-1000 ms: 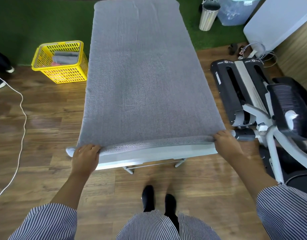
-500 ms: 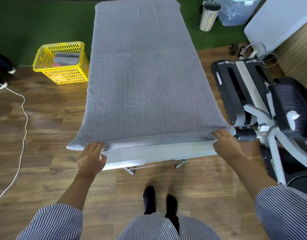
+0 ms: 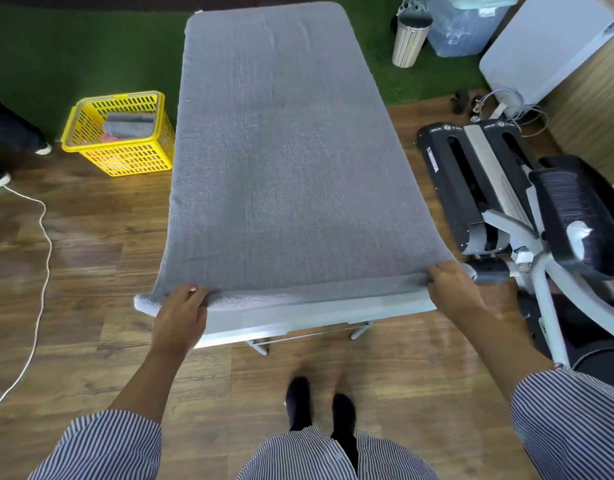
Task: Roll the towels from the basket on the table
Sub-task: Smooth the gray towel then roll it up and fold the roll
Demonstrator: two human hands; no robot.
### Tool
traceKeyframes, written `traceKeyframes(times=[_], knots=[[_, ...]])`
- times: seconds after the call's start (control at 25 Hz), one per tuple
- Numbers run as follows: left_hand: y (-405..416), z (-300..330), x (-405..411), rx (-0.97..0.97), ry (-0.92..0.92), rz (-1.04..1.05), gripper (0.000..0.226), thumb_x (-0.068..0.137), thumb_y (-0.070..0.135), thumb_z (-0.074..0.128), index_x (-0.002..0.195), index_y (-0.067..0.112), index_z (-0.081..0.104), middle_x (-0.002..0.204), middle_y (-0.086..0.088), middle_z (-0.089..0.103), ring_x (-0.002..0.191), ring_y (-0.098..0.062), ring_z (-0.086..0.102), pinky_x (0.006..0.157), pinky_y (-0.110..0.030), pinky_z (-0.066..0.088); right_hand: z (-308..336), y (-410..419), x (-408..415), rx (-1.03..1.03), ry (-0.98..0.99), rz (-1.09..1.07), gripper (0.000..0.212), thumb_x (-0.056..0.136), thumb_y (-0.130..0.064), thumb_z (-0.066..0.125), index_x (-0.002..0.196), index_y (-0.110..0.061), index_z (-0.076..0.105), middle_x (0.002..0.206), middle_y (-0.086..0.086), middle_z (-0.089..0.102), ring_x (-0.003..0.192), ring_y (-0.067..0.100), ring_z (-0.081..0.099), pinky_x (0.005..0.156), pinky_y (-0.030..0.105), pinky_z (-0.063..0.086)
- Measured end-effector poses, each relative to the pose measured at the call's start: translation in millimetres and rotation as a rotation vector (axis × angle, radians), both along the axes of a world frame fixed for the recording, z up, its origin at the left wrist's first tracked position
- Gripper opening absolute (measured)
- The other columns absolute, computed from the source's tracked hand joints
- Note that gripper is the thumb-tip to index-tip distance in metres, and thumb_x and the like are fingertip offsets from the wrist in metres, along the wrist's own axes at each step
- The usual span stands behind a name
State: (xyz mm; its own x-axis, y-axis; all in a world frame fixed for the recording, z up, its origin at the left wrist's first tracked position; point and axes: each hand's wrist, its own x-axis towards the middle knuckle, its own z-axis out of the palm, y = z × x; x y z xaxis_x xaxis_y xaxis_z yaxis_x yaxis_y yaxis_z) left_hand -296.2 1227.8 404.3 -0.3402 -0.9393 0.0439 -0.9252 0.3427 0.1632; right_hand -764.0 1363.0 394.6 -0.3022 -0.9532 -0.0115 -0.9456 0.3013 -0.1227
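Both hands, left [image 3: 181, 315] and right [image 3: 452, 292], grip the folded near edge of the large grey terry towel [image 3: 281, 150] covering the white surface [image 3: 298, 320].

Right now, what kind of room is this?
Probably a home or a spare room used for exercise and laundry: an elliptical trainer beside the folding table, wood-look floor with green artificial turf, and a yellow basket of towels.
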Motion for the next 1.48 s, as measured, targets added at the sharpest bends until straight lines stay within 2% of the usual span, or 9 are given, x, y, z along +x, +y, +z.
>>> traceKeyframes(times=[0.12, 0.24, 0.44, 0.6, 0.72, 1.0, 1.16, 1.28, 1.48], knots=[[5.9, 2.2, -6.6, -0.041, 0.050, 0.047, 0.037, 0.063, -0.013, 0.070, 0.097, 0.002, 0.066, 0.097, -0.019, 0.062, 0.082, -0.041, 0.061, 0.068, -0.052, 0.052, 1.9, -2.5, 4.7, -0.014, -0.015, -0.059, 0.031, 0.063, 0.022, 0.052, 0.086, 0.002, 0.059, 0.084, 0.018, 0.056, 0.083, 0.036, 0.053, 0.067, 0.044, 0.047], [11.7, 6.0, -4.9, -0.067, 0.072, 0.027, 0.030, 0.063, -0.015, 0.072, 0.087, 0.002, 0.066, 0.090, -0.015, 0.066, 0.077, -0.036, 0.064, 0.058, -0.045, 0.053, 1.2, 0.5, 5.9, -0.024, -0.044, -0.046, 0.035, 0.063, 0.021, 0.056, 0.093, 0.005, 0.064, 0.090, 0.019, 0.061, 0.088, 0.038, 0.058, 0.065, 0.043, 0.052], [3.9, -3.5, 7.6, -0.050, -0.099, 0.052, 0.052, 0.057, -0.016, 0.066, 0.103, 0.009, 0.065, 0.099, -0.016, 0.064, 0.082, -0.036, 0.064, 0.068, -0.055, 0.051, 1.9, -3.0, 9.4, 0.072, -0.083, -0.037, 0.042, 0.064, 0.016, 0.060, 0.104, 0.004, 0.062, 0.101, 0.020, 0.061, 0.097, 0.038, 0.057, 0.073, 0.043, 0.051], [6.3, 3.0, 9.0, -0.096, -0.236, 0.022, 0.033, 0.075, 0.009, 0.046, 0.099, 0.014, 0.068, 0.076, -0.009, 0.067, 0.060, -0.029, 0.062, 0.065, -0.048, 0.043, 4.1, -9.6, 4.8, 0.059, -0.087, -0.073, 0.016, 0.069, 0.013, 0.054, 0.080, 0.006, 0.063, 0.080, 0.022, 0.059, 0.082, 0.039, 0.055, 0.064, 0.044, 0.048], [8.4, 0.2, 19.0, -0.059, -0.225, -0.026, 0.042, 0.080, 0.025, 0.033, 0.098, 0.017, 0.069, 0.073, -0.006, 0.067, 0.062, -0.031, 0.063, 0.064, -0.048, 0.043, -4.8, -8.1, -4.4, 0.070, -0.102, -0.040, 0.015, 0.067, 0.003, 0.043, 0.060, 0.003, 0.056, 0.063, 0.020, 0.055, 0.066, 0.039, 0.054, 0.056, 0.046, 0.047], [11.0, -2.8, 33.8, -0.051, -0.224, 0.041, 0.044, 0.078, 0.040, 0.035, 0.100, 0.017, 0.066, 0.086, -0.003, 0.068, 0.082, -0.031, 0.065, 0.070, -0.051, 0.044, -6.1, -15.5, -0.4, 0.178, -0.061, -0.105, 0.010, 0.072, 0.012, 0.051, 0.075, 0.005, 0.058, 0.081, 0.024, 0.057, 0.084, 0.039, 0.051, 0.075, 0.044, 0.041], [12.0, -7.6, 34.3, -0.104, -0.208, 0.005, 0.044, 0.079, 0.038, 0.035, 0.096, 0.014, 0.067, 0.086, -0.006, 0.068, 0.086, -0.037, 0.065, 0.073, -0.055, 0.044, -11.6, -19.8, 44.6, 0.002, 0.014, 0.094, 0.022, 0.055, 0.009, 0.050, 0.074, 0.002, 0.054, 0.073, 0.020, 0.053, 0.068, 0.038, 0.053, 0.072, 0.053, 0.050], [11.9, -8.9, 36.8, -0.111, -0.175, 0.021, 0.040, 0.079, 0.039, 0.036, 0.093, 0.019, 0.068, 0.087, -0.003, 0.069, 0.084, -0.034, 0.066, 0.076, -0.053, 0.041, -19.7, -35.6, 106.4, -0.019, -0.048, 0.198, 0.032, 0.061, 0.001, 0.057, 0.093, 0.002, 0.058, 0.089, 0.019, 0.057, 0.082, 0.038, 0.057, 0.090, 0.056, 0.046], [6.4, -9.3, 40.4, -0.052, -0.094, 0.049, 0.029, 0.073, 0.043, 0.053, 0.086, 0.027, 0.072, 0.087, 0.002, 0.072, 0.075, -0.025, 0.068, 0.077, -0.050, 0.043, -24.5, -75.2, 221.1, -0.151, -0.105, 0.500, 0.050, 0.066, -0.021, 0.035, 0.108, -0.005, 0.057, 0.100, 0.013, 0.060, 0.093, 0.031, 0.058, 0.102, 0.051, 0.038]])
